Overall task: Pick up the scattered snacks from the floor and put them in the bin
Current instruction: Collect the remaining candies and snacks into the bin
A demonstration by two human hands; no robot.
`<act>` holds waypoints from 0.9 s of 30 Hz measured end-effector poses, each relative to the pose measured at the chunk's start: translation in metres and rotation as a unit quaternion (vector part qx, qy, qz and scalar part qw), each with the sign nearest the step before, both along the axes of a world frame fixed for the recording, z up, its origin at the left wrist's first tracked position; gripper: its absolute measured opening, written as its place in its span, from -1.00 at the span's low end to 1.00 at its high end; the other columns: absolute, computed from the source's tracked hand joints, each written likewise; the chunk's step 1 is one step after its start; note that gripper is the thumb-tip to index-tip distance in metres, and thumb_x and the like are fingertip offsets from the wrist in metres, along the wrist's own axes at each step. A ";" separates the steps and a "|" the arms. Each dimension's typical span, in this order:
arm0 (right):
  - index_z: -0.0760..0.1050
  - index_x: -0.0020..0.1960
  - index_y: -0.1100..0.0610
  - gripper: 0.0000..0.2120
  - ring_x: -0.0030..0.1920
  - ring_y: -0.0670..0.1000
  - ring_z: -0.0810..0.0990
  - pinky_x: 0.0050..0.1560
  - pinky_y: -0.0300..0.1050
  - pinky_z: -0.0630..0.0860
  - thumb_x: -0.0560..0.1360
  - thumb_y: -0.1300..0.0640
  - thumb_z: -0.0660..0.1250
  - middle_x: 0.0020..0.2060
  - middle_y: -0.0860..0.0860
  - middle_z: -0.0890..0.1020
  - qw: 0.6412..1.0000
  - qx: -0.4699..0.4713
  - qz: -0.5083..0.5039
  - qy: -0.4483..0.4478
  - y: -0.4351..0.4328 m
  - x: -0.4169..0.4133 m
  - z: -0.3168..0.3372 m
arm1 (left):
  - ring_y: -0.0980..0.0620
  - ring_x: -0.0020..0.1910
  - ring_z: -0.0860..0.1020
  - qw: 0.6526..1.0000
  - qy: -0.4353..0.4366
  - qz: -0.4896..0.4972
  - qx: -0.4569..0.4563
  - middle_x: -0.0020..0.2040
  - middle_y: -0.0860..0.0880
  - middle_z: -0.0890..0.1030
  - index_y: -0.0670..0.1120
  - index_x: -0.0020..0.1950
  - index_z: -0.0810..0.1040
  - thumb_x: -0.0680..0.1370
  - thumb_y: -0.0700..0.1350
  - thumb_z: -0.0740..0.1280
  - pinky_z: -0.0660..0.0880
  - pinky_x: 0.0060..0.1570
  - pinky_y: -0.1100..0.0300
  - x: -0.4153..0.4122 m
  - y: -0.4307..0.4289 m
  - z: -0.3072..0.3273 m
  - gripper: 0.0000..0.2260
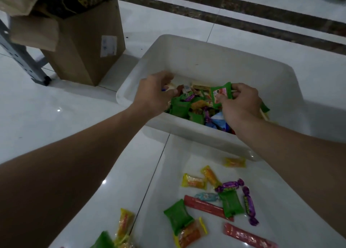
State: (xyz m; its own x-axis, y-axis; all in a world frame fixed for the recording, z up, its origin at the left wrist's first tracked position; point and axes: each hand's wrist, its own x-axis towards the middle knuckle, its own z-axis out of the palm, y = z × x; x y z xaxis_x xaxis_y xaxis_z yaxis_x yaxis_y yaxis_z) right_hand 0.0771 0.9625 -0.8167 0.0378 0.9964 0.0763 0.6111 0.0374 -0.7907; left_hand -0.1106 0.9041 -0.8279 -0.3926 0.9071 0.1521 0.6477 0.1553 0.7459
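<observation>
Over the white bin (187,42), which sits on the floor (56,98) already part filled, the right hand (241,103) pinches a green packet (221,94) and the left hand (155,94) curls round small sweets (167,87). Let go too near the front wall, either load could bounce out and rejoin the scattered snacks (231,203) below. Print on the green packet, the purple wrappers (229,185) and the label (108,46) on the cardboard box (84,42) is too blurred to read.

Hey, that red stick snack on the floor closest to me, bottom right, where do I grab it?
Pinch the red stick across its narrow width near the middle, coming straight down from above. It lies flat on the floor with both long edges clear, so that is probably easiest.
</observation>
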 end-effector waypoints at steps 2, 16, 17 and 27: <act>0.50 0.30 0.10 -0.64 0.14 0.04 0.57 0.20 -0.07 0.51 0.51 0.11 0.39 0.16 0.05 0.61 1.000 0.008 0.008 -0.023 0.000 -0.003 -0.002 | 0.08 0.12 0.54 1.000 0.020 0.000 0.001 0.18 0.00 0.60 -0.08 0.28 0.53 0.50 -0.06 0.43 0.32 -0.04 0.45 -0.004 -0.007 0.002 -0.63; 0.36 0.41 0.03 -0.55 0.31 0.04 0.38 0.24 -0.11 0.33 0.55 0.00 0.31 0.31 0.00 0.45 0.971 0.084 0.185 -0.128 -0.095 -0.048 0.041 | -0.02 0.28 0.46 0.999 0.022 0.027 -0.042 0.34 0.04 0.49 0.08 0.39 0.41 0.50 0.06 0.39 0.37 0.12 0.16 -0.038 -0.107 0.039 -0.54; 0.36 0.40 0.02 -0.55 0.31 0.04 0.38 0.24 -0.11 0.33 0.54 -0.01 0.31 0.31 -0.01 0.45 0.969 0.086 0.196 -0.123 -0.105 -0.053 0.043 | -0.02 0.27 0.47 0.998 0.025 0.030 -0.045 0.33 0.03 0.50 0.08 0.39 0.42 0.50 0.06 0.39 0.37 0.12 0.17 -0.040 -0.117 0.041 -0.54; 0.23 0.48 -0.05 -0.45 0.43 -0.06 0.26 0.41 -0.10 0.26 0.54 -0.09 0.29 0.45 -0.10 0.28 0.895 0.013 0.395 -0.208 -0.200 -0.081 0.012 | 0.01 0.34 0.42 0.990 0.059 0.030 -0.124 0.38 0.02 0.46 0.04 0.43 0.38 0.52 0.06 0.37 0.35 0.28 0.14 -0.063 -0.236 0.015 -0.52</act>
State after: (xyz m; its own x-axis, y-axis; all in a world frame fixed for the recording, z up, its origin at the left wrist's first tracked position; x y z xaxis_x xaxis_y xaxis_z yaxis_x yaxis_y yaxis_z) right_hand -0.0037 0.7626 -0.8043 -0.7140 0.6980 -0.0559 0.6275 0.6024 -0.4932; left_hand -0.1738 0.6685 -0.8127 -0.4391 0.8981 -0.0249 0.7118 0.3647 0.6004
